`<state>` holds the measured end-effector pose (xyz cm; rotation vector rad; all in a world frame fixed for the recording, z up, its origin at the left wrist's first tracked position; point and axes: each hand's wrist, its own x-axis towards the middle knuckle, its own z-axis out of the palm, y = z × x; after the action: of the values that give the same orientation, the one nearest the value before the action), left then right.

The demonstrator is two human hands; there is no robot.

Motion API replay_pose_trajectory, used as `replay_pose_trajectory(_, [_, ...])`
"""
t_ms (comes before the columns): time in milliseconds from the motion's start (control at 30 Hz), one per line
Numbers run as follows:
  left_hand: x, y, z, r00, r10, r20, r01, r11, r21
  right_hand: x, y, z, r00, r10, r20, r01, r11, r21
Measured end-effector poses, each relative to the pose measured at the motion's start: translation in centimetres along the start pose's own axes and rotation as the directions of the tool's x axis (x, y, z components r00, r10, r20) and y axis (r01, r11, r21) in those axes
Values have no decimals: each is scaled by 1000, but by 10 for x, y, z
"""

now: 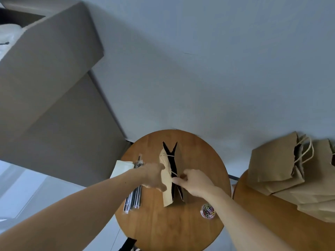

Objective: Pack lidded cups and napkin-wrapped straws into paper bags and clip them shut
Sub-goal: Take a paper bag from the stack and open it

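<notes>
paper bag point(167, 191), brown, one, with cord handles. it stands upright in the middle of the round wooden table point(163, 229). its mouth is a narrow dark slit whose long axis runs straight away from the person, near end to far end. the inside is too dark to see, so i cannot tell if a cup is already in it.

left hand point(152, 175): on the bag's left wall, thumb and fingers curled round the paper, gripping it.

right hand point(194, 182): at the right rim about midway along the slit, fingertips pinching the edge, perhaps the cord with it. both hands touch the bag, one on each side of the mouth.

paper clips point(208, 211): coloured, in a small clear pot on the same table, near the bag's front right corner and just beside the right forearm. the right hand is the nearer for clipping.

straws point(133, 200): a bundle lying left of the bag, parallel to its slit, partly under the left wrist. the left hand is the nearer.

napkins point(121, 168): a white stack at the table's left edge, beyond the straws.

stack of bags point(279, 167): flat spares on a second table point(253, 214), well apart to the right.

cardboard box point(49, 60): large, far left.

judgement: the mouth looks nearly pressed together, so either parting or closing it turns on moving the two walls across the slit, left against right.
</notes>
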<state>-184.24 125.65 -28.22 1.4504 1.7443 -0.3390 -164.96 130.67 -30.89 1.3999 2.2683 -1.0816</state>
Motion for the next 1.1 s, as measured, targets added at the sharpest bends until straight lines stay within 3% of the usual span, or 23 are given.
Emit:
replay_pose_trajectory(133, [9,5,8,999,50,4,-50,992,-115,12,9,1,995,-101,-20,102,981,162])
replay_pose_trajectory(267, [19,8,10,1000,-15,27,20,979,-202,19,10,6,997,-72,-13,73,947,314])
replay_pose_trajectory(400, [31,3,10,995,-63,-79,49,986,-162,18,12,3,999,-33,-22,39,922,384])
replay_pose_trajectory(500, [37,-7,10,991,-49,-124,19,972,-232,15,16,3,990,82,-112,-48,961,273])
replay_pose_trajectory(633, [42,-14,7,967,-115,-227,36,945,-326,16,4,0,926,212,-312,-161,970,180])
replay_pose_trajectory(700, [46,-11,5,945,-154,-289,76,962,-264,25,-12,-4,903,230,-362,-190,971,145])
replay_pose_trajectory(867, [53,-15,-6,924,-193,-330,133,972,-195,44,-18,-13,872,310,-379,-345,938,-24])
replay_pose_trajectory(1000, [52,-45,-23,901,-228,-369,166,967,-193,25,21,-23,805,453,-383,-482,876,23])
replay_pose_trajectory(1100, [54,-47,-18,904,-206,-374,131,968,-215,13,31,-18,813,447,-374,-461,886,57])
